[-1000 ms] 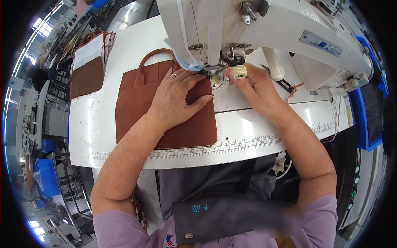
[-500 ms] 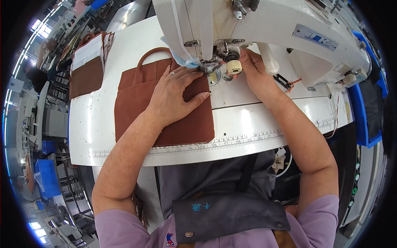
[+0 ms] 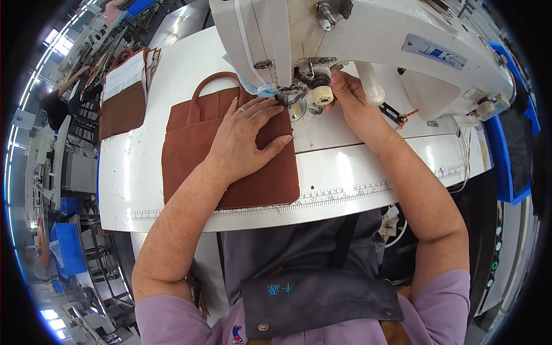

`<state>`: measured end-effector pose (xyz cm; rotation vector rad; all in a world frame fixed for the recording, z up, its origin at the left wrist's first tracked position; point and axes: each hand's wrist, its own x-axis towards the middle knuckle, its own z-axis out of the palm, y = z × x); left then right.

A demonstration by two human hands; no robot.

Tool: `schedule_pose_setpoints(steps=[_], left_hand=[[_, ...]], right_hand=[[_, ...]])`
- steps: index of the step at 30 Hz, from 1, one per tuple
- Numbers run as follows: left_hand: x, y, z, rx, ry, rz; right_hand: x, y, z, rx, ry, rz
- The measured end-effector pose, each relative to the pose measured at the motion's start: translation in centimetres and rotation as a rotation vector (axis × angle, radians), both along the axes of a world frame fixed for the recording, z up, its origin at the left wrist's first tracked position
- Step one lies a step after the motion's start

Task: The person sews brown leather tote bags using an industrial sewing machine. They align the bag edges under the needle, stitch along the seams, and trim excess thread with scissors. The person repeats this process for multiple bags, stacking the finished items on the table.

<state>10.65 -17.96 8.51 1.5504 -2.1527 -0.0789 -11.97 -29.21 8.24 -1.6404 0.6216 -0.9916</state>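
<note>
A brown handbag panel (image 3: 198,152) with a loop handle (image 3: 201,89) lies flat on the white table, its right edge by the needle area of a white sewing machine (image 3: 368,34). My left hand (image 3: 244,129) rests open on the panel, fingers pointing toward the presser foot (image 3: 282,99) and thumb to the right. Beside the machine's cream knob (image 3: 322,95), my right hand (image 3: 356,103) has its fingers bent closed. The knob and machine head partly hide its fingertips; what they grip cannot be made out.
A ruler strip (image 3: 351,194) runs along the table's front edge. More brown bag pieces with white sheets (image 3: 122,95) lie at the far left. Blue bins (image 3: 503,155) stand at the right. A light-blue piece (image 3: 261,89) hangs by the machine head.
The brown panel has slid slightly toward me, its lower edge covering more of the ruler strip. My left hand stays on it; my right hand remains beside the knob.
</note>
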Motion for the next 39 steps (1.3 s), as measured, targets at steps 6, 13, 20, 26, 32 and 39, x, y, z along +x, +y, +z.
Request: schedule_pose_setpoints(steps=[6,13,20,26,32,39], left_hand=[[0.0,-0.7,0.5,0.021,0.018,0.021],[0.2,-1.1,0.2,-0.018,0.012,0.019],[0.1,0.9,2.6,-0.201,-0.222,-0.017],[-2.5,6.5,4.3,0.184,-0.061,-0.208],[-3.2,6.5,4.2,0.157,-0.016,-0.128],[-1.7,5.7,3.7,0.116,0.539,0.087]], right_hand=[[-0.4,-0.1,0.1,0.035,0.062,0.031],[-0.7,0.2,0.0,0.031,0.139,0.085],[-1.0,0.4,0.1,-0.142,0.348,0.121],[-1.4,1.0,-0.2,-0.626,0.477,0.156],[-1.4,1.4,-0.4,-0.719,0.483,0.116],[-1.3,1.5,-0.3,-0.763,0.453,0.107]])
